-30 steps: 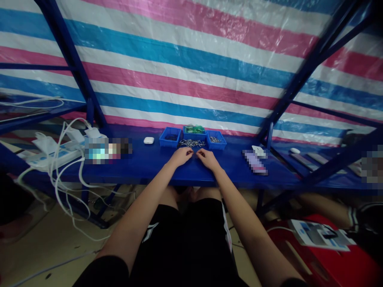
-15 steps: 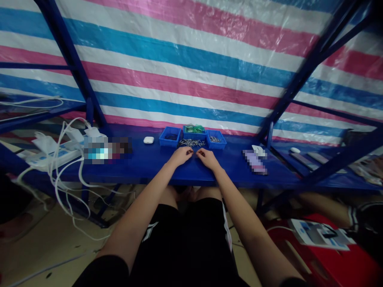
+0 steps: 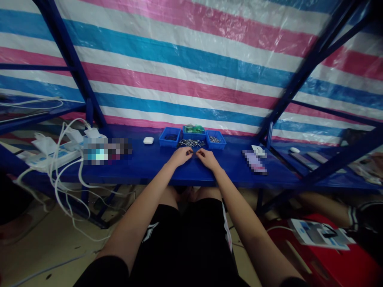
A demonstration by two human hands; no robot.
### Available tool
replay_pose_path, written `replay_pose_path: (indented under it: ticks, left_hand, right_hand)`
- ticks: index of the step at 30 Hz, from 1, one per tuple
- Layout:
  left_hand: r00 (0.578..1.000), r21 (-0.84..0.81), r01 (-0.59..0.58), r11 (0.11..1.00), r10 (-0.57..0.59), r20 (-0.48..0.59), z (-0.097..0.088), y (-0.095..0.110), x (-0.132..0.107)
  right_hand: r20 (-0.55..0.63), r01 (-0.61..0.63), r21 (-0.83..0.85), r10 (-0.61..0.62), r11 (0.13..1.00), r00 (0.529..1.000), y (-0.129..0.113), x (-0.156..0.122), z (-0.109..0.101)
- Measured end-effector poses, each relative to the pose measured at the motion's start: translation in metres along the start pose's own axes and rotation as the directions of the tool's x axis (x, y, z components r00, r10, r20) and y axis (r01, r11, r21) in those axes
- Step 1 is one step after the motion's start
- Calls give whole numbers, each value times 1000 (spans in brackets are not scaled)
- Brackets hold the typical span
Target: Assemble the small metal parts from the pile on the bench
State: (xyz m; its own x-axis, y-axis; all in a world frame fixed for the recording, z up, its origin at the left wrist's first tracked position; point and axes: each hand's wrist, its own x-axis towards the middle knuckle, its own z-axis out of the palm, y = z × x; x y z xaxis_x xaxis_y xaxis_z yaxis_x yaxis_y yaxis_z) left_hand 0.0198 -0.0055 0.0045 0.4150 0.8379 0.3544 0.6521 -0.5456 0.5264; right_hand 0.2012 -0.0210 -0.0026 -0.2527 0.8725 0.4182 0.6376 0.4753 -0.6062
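Just in front of a heap of loose metal screws (image 3: 192, 142), my left hand (image 3: 181, 156) rests low over the blue table, its fingers curled in a pinch. My right hand (image 3: 206, 158) faces it a small gap away, thumb and fingers pressed together too. Anything between the fingertips of either hand is too small to make out. Around the heap stand three blue bins: the left bin (image 3: 161, 141) with dark small parts, the back bin (image 3: 184, 134) with green plastic bags, and the right bin (image 3: 224, 146) with small silvery parts.
A white earphone case (image 3: 148, 140) lies left of the bins. Farther left, a white power strip (image 3: 56, 158) trails many cables over the table edge. A purple phone (image 3: 253, 161) lies at right. Blue frame posts (image 3: 278, 104) rise on both sides; a red stool (image 3: 338, 259) stands lower right.
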Motion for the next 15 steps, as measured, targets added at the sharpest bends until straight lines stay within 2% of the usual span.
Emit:
replay_pose_path:
  ticks: [2, 4, 6, 7, 8, 9, 10, 11, 12, 13, 14, 15]
  left_hand:
    - [999, 21, -9, 1000, 10, -44, -4, 6, 0]
    - [987, 52, -43, 998, 50, -154, -13, 22, -3]
    - [962, 54, -92, 994, 103, -255, -25, 48, -13]
    - [955, 23, -124, 992, 125, -270, -33, 64, -22]
    - [957, -30, -165, 986, 153, -247, -41, 82, -34]
    - [966, -102, -213, 972, 194, -171, -50, 101, -48]
    - [968, -191, -252, 949, 245, -62, -58, 119, -65]
    - [949, -288, -274, 918, 306, 72, -65, 134, -82]
    - [901, -387, -279, 879, 379, 210, -71, 147, -101]
    - [827, -478, -270, 836, 455, 329, -74, 157, -118]
    - [733, -559, -247, 792, 530, 427, -75, 164, -134]
    - [611, -636, -218, 740, 611, 502, -72, 167, -147]
  right_hand:
    - [-1, 1, -2, -1, 1000, 1000, 0, 0, 0]
    - [-3, 7, -8, -7, 1000, 1000, 0, 0, 0]
    - [-7, 23, -17, -23, 1000, 1000, 0, 0, -1]
    - [-4, 37, -19, -37, 999, 999, -1, 0, -2]
    - [2, 50, -16, -50, 999, 999, -1, -1, -2]
    - [7, 58, -11, -58, 998, 998, -1, -1, -2]
    - [22, 61, -3, -61, 998, 998, -1, -1, -2]
    - [14, 46, 1, -46, 999, 999, -2, -1, -2]
    - [10, 33, 3, -33, 999, 999, -2, -1, -2]
    - [7, 20, 5, -20, 1000, 1000, -2, 0, -1]
    - [3, 10, 5, -10, 1000, 1000, -2, 0, -1]
    - [4, 5, 6, -5, 1000, 1000, -2, 0, -1]
